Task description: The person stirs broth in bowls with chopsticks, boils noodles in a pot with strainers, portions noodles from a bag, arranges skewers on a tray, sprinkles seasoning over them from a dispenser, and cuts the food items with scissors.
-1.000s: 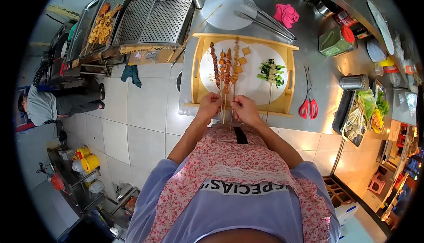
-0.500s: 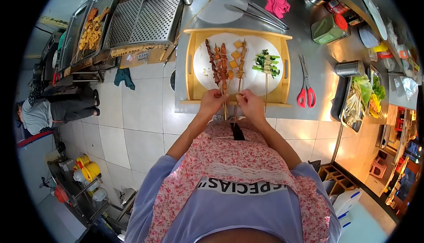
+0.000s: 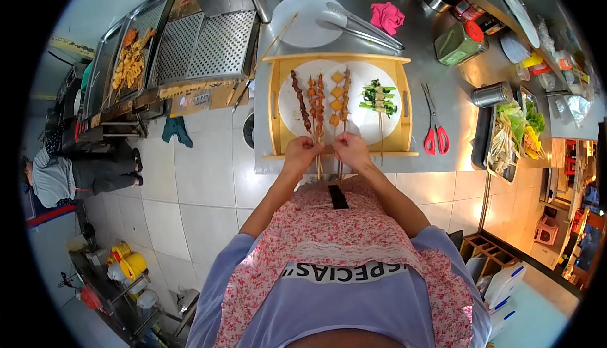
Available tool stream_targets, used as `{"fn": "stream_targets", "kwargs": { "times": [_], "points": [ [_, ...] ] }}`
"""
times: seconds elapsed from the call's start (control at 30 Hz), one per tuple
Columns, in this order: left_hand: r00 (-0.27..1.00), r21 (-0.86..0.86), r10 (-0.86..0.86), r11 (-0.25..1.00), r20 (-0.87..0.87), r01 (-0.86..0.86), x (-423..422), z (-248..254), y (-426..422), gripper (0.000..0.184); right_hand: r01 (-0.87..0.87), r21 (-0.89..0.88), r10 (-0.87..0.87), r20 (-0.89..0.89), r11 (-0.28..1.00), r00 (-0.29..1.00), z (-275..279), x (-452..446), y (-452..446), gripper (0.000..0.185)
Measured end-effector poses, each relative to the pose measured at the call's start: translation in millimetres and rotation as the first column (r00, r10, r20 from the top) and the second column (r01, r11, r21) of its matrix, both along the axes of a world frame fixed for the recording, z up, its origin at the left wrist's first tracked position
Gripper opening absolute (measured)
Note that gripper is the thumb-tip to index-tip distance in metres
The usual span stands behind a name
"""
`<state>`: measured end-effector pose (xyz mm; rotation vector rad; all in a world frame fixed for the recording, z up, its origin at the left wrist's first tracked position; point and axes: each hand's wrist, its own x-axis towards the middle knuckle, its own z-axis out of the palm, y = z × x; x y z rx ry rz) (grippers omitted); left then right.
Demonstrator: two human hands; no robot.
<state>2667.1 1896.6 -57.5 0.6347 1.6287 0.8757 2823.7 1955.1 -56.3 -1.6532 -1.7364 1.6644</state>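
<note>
1. Skewers (image 3: 319,104): centre frame, on white plates (image 3: 367,130) in tray (image 3: 335,58).
2. Left hand (image 3: 305,152), right hand (image 3: 353,151): grip pinched closed on sticks (image 3: 318,170).
3. Risk: apron (image 3: 316,221) snagging overhanging sticks could drag skewers off.

Smooth wooden tray (image 3: 275,104), shiny metal counter (image 3: 458,104), matt cloth (image 3: 387,18).

Pink floral apron (image 3: 297,228), lavender shirt (image 3: 354,307)
</note>
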Motion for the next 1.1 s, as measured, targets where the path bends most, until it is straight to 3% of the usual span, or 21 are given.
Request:
{"fn": "stream_targets", "kwargs": {
  "times": [0.1,0.17,0.23,0.3,0.33,0.47,0.53,0.63,0.7,0.77,0.8,0.87,0.97,1.1],
  "points": [
    [0.942,0.081,-0.194,0.971,-0.274,0.223,-9.0,-22.3,-3.9,0.029,-0.054,0.212,0.019,0.163,0.976,0.986,-30.0,-1.2,-4.9,0.026],
    [0.883,0.089,-0.231,0.953,-0.408,0.291,-7.6,-15.9,-3.3,0.038,-0.201,0.309,0.115,0.274,0.93,0.955,-29.0,-1.7,-3.5,0.024],
    [0.832,0.073,-0.259,0.939,-0.49,0.335,-10.0,-18.3,-4.5,0.041,-0.239,0.226,0.182,0.245,0.944,0.952,-18.3,2.9,-2.5,0.027],
    [0.81,0.181,-0.21,0.915,-0.547,0.36,-13.8,-34.0,-7.7,0.041,-0.26,0.26,0.19,0.268,0.93,0.945,2.9,11.9,4.0,0.03],
    [0.82,0.146,-0.237,0.922,-0.52,0.359,-15.6,-33.4,-8.5,0.04,-0.258,0.314,0.172,0.276,0.914,0.946,11.2,17.7,11.5,0.026],
    [0.79,0.037,-0.311,0.921,-0.529,0.388,-20.0,-24.9,-12.1,0.036,0.004,-0.056,-0.006,-0.039,0.998,0.999,56.5,48.2,79.2,0.024],
    [0.753,0.003,-0.294,0.931,-0.588,0.366,-15.9,3.2,-11.4,0.034,0.098,-0.024,-0.101,-0.217,0.995,0.971,78.6,63.3,122.9,0.025],
    [0.673,-0.09,-0.261,0.956,-0.692,0.278,-9.6,13.5,-13.7,0.031,0.287,0.014,-0.248,-0.461,0.958,0.852,119.1,67.0,179.6,0.028],
    [0.633,-0.086,-0.205,0.973,-0.747,0.213,-9.5,9.1,-15.1,0.031,0.273,-0.091,-0.268,-0.625,0.958,0.733,127.9,70.4,211.0,0.03],
    [0.597,-0.115,-0.212,0.974,-0.774,0.196,-2.5,3.3,-13.9,0.036,0.29,-0.311,-0.425,-0.698,0.905,0.576,117.7,83.3,228.5,0.032],
    [0.554,-0.195,-0.279,0.959,-0.784,0.207,-2.8,2.0,-13.1,0.036,0.325,-0.442,-0.548,-0.685,0.836,0.48,104.1,100.2,231.4,0.032],
    [0.538,-0.144,-0.243,0.965,-0.807,0.22,-1.7,-1.4,-13.5,0.034,0.304,-0.664,-0.731,-0.62,0.683,0.285,78.5,121.4,244.5,0.032],
    [0.539,-0.181,-0.265,0.962,-0.8,0.204,0.7,-2.6,-14.5,0.028,0.385,-0.802,-0.878,-0.476,0.458,0.052,46.4,165.0,253.5,0.035],
    [0.54,-0.259,-0.319,0.948,-0.779,0.186,2.9,8.9,-8.6,0.023,0.316,-0.762,-0.774,-0.622,0.565,-0.118,-14.8,252.3,250.7,0.041]
  ]
}}
